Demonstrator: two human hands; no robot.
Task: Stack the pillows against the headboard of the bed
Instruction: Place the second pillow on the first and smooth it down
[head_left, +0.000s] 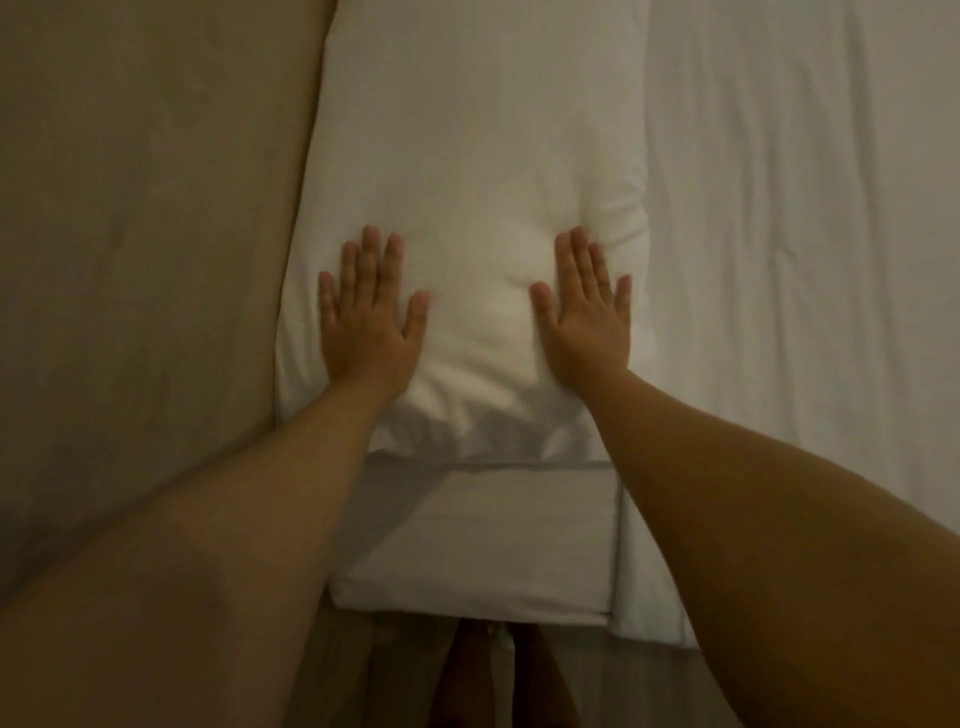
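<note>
Both hands (366, 322) flat on pillow (467, 156)

Pillow (467, 208) lies lengthwise down the middle, its left edge touching the headboard (145, 208), with the sheet (805, 260) spreading off to its right. Both palms rest flat on the pillow's near end: left hand (366, 317) by the headboard side, right hand (584, 317) by the sheet side. The mattress corner (483, 545) sits below, nearer the camera.
</note>
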